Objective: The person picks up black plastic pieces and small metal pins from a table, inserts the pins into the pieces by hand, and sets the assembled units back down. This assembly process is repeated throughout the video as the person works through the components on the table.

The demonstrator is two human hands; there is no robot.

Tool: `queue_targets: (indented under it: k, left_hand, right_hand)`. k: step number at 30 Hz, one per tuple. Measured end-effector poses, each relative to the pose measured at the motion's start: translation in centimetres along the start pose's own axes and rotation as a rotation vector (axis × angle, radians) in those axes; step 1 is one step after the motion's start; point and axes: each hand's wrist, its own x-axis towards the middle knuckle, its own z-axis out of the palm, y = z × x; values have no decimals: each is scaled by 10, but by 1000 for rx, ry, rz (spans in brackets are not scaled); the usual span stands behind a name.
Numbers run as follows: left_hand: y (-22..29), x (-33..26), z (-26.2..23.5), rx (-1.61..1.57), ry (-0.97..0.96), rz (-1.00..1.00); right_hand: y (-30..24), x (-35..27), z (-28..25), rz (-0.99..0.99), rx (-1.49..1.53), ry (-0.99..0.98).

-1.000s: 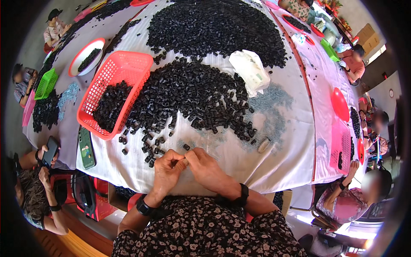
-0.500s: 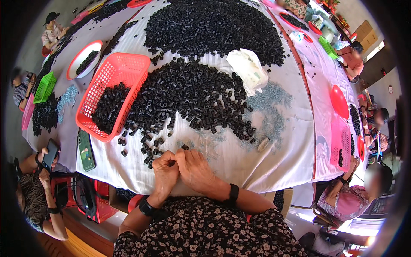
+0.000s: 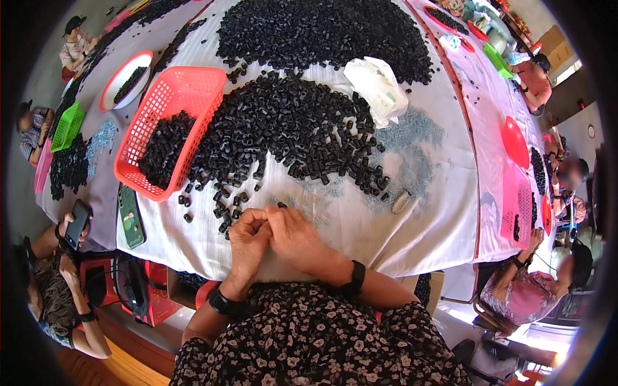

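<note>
A small black piece (image 3: 281, 205) seems pinched between both hands, left hand (image 3: 248, 235) and right hand (image 3: 295, 237), fitting underway; next needs another from the pile (image 3: 290, 132) just beyond.

Long table (image 3: 412, 225), white cloth | near-centre: big heap of small black parts (image 3: 290, 135) | far: larger black heap (image 3: 322, 32) | left: red basket (image 3: 168, 128) part-filled with black parts, green phone (image 3: 131, 217) near edge | centre-right: crumpled white bag (image 3: 378, 90), scattered pale blue bits (image 3: 405, 141) | far left: white-and-red bowl (image 3: 124, 80)
</note>
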Motion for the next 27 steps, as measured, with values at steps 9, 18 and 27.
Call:
queue_targets:
  k: [9,18,27]
  left_hand:
    - [19,3,-27,10,-124,-42]
    - [20,1,-35,-75,-149,0]
    - [57,9,-57,118,85,152]
  right_hand:
    - [72,-46,-105,302,-98,125]
    - [183,-41,-168,504,-385,203]
    - [228,-29,-132,543,-819,-14]
